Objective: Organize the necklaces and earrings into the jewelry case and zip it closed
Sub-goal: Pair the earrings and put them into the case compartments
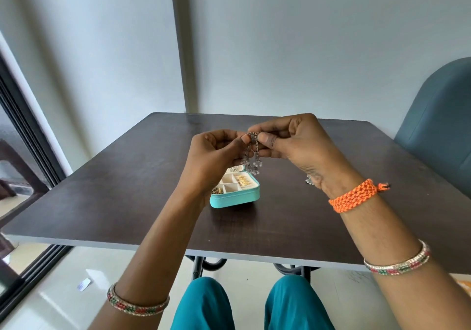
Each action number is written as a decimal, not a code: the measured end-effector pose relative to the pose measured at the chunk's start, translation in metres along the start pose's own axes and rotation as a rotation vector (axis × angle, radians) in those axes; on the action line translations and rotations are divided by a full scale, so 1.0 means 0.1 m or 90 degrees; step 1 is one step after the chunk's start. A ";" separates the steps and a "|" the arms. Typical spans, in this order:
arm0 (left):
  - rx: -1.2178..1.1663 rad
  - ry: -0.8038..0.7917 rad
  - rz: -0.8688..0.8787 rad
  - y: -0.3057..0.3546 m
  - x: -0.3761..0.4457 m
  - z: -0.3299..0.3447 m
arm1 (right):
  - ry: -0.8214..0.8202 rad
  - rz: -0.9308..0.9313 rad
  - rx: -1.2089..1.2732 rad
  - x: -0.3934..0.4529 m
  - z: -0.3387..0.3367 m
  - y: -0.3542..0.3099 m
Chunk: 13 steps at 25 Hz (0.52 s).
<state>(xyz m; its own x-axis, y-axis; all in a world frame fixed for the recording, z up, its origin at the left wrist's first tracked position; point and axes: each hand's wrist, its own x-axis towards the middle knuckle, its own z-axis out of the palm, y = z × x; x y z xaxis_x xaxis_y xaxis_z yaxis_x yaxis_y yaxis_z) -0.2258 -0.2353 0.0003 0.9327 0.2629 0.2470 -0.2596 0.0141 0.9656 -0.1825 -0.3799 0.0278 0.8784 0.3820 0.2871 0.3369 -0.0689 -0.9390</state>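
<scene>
We've got both hands up over the table point(114, 189): left hand point(216, 154) and right hand point(295, 143) pinching a silver dangly earring point(252, 151), looks like one piece, above the open teal jewelry case point(235, 197).

Open jewelry case point(235, 194) sits mid-tabletop point(122, 202), toward the near edge; bare surface lies all round it. Small silver piece point(309, 180) lies right of it, chair point(438, 131) flanks the far right corner.
</scene>
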 end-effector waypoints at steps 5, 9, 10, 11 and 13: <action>-0.194 0.020 -0.113 -0.09 0.01 -0.09 | -0.037 0.126 0.206 0.11 0.04 0.13; -0.276 0.025 -0.217 -0.21 0.03 -0.17 | -0.137 0.279 0.352 0.13 0.04 0.29; -0.267 0.025 -0.221 -0.23 0.03 -0.18 | -0.153 0.290 0.346 0.13 0.05 0.32; -0.258 0.027 -0.224 -0.25 0.03 -0.18 | -0.158 0.296 0.338 0.13 0.06 0.35; -0.236 0.030 -0.224 -0.28 0.03 -0.21 | -0.156 0.298 0.327 0.15 0.07 0.38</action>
<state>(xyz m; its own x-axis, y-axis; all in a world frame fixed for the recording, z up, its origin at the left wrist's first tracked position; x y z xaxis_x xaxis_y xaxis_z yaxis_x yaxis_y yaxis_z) -0.2207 -0.2146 -0.0278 0.9697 0.2231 -0.0998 -0.0113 0.4486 0.8937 -0.1590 -0.3700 -0.0050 0.7700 0.6176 -0.1601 -0.3091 0.1416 -0.9404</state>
